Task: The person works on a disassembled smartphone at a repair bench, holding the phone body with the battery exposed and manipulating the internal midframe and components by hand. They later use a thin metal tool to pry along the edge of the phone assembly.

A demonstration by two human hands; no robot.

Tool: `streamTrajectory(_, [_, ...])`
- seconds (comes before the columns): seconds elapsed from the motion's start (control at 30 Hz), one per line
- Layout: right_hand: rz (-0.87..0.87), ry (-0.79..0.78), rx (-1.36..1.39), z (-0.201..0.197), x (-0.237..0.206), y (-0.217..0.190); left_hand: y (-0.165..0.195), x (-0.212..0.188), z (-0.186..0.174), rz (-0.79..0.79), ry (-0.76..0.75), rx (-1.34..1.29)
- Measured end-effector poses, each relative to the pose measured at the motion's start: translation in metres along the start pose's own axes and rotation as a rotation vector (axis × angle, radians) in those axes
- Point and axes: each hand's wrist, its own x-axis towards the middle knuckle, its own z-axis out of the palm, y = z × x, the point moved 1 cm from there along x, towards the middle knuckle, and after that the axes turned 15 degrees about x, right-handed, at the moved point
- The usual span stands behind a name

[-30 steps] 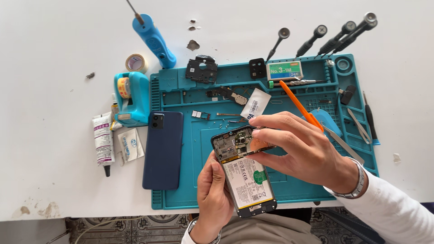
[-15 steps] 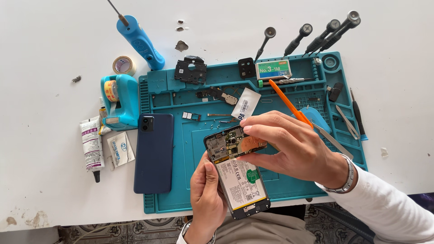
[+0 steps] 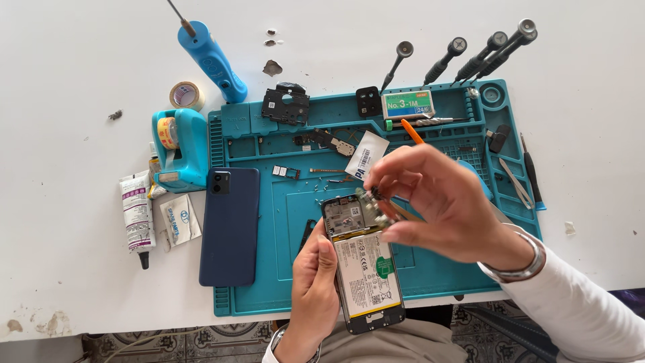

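Gripping the opened phone (image 3: 363, 269) by its edges, left hand (image 3: 316, 286) steadies it while right hand (image 3: 443, 202) pinches a small, fragile circuit board (image 3: 376, 205) lightly.

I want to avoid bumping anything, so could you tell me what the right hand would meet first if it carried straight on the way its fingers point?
The right hand points left and slightly down, so it would probably meet the opened phone first, at its top end; height above it is unclear.

The right hand (image 3: 450, 205) is now raised off the opened phone (image 3: 363, 262), with a small circuit board (image 3: 376, 205) pinched and lifted at frame centre.
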Motion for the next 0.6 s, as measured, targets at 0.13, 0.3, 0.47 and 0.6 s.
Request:
streamTrajectory(0.13, [0.048, -0.032, 0.304, -0.003, 0.002, 0.0, 0.01, 0.004, 0.006, -0.055, 0.004, -0.118])
streamTrajectory(0.3, [0.024, 0.007, 0.504, -0.003, 0.002, 0.003, 0.028, 0.0, 0.015, -0.002, 0.066, -0.178])
streamTrajectory(0.47, [0.018, 0.248, 0.615, -0.008, 0.003, 0.011, 0.029, 0.002, 0.031, 0.06, 0.121, -0.522])
streamTrajectory(0.6, [-0.017, 0.374, 0.343, -0.012, 0.001, 0.014, 0.023, 0.002, 0.032, 0.048, 0.184, -0.522])
